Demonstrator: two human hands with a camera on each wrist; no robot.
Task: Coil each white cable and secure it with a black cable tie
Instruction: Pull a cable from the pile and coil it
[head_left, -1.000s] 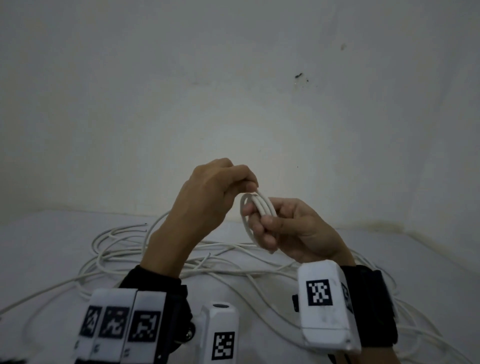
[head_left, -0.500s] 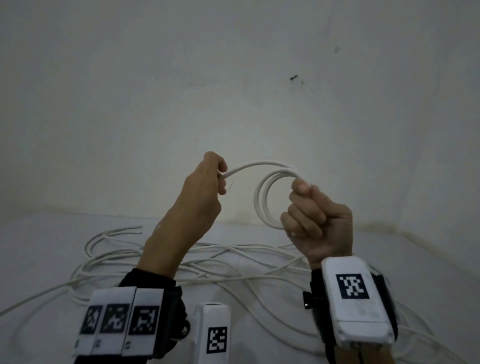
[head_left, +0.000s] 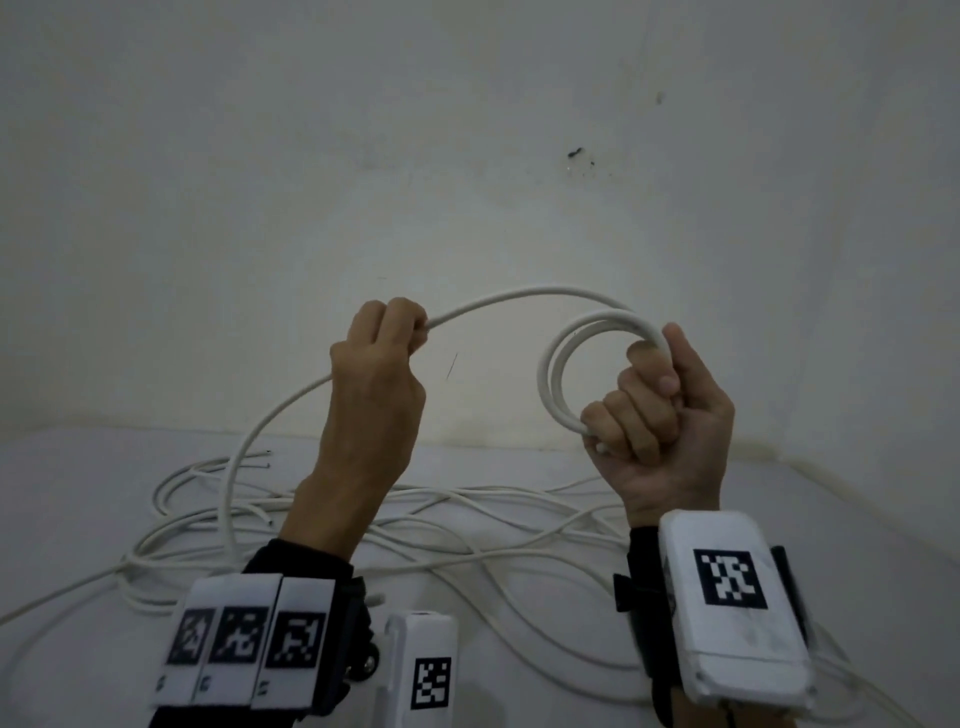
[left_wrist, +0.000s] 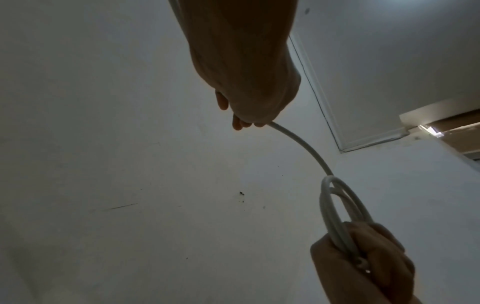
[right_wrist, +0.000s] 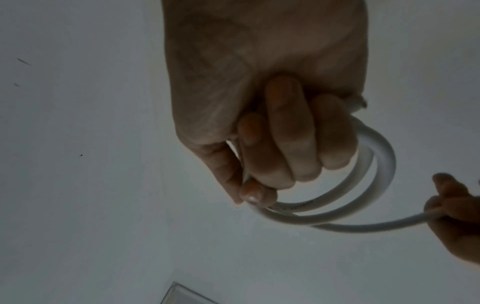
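My right hand (head_left: 654, 410) is raised in a fist and grips a small coil of white cable (head_left: 550, 374) with a few loops; the same coil (right_wrist: 374, 185) curves out below its fingers (right_wrist: 288, 131) in the right wrist view. From the coil the cable (head_left: 519, 299) arcs left to my left hand (head_left: 384, 353), which grips it in a fist. Beyond that hand the free length (head_left: 244, 457) drops to the surface. In the left wrist view the cable (left_wrist: 298, 142) runs from my left hand (left_wrist: 246, 82) down to the coil (left_wrist: 335, 216). No black tie is in view.
A loose tangle of white cables (head_left: 441, 519) sprawls over the white surface (head_left: 67, 499) below my hands, with cut ends (head_left: 265, 460) at the left. A white wall (head_left: 467, 156) stands close behind. Wrist devices with black-and-white markers (head_left: 727, 577) sit on both forearms.
My hands have moved apart, the left one sliding left along the cable and the right one moving right. A longer span of cable now stretches between them, and more cable lifts off the surface.
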